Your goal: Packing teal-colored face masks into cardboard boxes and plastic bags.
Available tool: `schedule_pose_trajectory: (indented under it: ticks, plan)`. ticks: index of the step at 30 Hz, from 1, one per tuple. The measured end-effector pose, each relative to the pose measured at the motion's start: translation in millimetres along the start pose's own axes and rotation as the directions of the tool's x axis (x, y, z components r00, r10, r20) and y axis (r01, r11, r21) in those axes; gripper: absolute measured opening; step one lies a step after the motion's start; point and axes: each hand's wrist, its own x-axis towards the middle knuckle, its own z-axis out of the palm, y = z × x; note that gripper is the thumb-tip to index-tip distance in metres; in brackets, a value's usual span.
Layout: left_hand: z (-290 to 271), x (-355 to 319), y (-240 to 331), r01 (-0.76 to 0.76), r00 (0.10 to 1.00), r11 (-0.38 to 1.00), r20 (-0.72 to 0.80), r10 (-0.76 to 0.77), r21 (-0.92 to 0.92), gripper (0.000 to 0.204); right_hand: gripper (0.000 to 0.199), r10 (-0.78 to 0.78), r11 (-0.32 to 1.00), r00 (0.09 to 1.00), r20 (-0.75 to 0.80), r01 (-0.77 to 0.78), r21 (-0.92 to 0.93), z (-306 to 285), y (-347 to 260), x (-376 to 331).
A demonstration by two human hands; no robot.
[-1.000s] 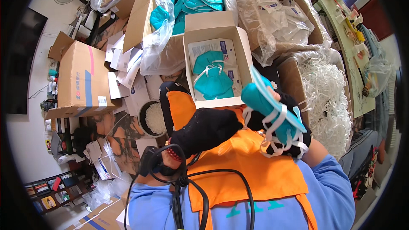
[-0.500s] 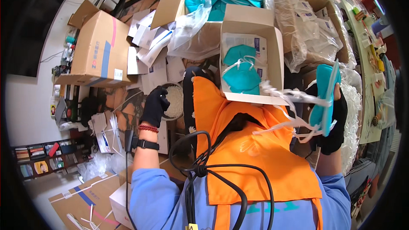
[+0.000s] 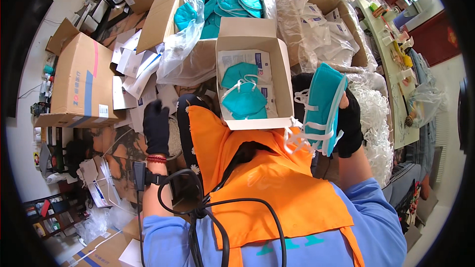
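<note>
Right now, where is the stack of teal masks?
In the head view, the stack of teal masks is in the right hand, just right of the small white box.

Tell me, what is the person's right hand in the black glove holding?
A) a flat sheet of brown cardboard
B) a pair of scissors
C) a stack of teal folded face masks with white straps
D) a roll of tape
C: the black-gloved right hand grips a stack of teal folded face masks with white straps, held beside the small open white cardboard box that has more masks in it.

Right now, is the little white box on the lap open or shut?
Open. The small white box has its lid flap folded back, and teal masks show inside. It is only partly filled.
</note>
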Motion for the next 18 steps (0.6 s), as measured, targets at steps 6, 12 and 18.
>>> schedule_pose_trajectory:
  ticks: [6,12,18]
  plan:
    - [29.7,0.9,158.7,-0.609,0.733,0.788,0.313,0.604,-0.094,0.02,0.089,0.031,0.999,0.999,0.041,-0.033,0.031,-19.5,9.8,4.1]
    - [72.9,-32.0,230.7,0.713,0.495,0.423,0.829,0.26,-0.559,0.036,0.09,0.04,0.998,0.997,0.06,-0.043,0.043,-24.4,8.8,-0.2]
    - [82.8,-52.0,264.6,0.742,0.41,0.416,0.847,0.34,-0.526,0.034,0.075,-0.185,0.902,0.979,0.084,0.135,0.411,-38.0,30.9,3.9]
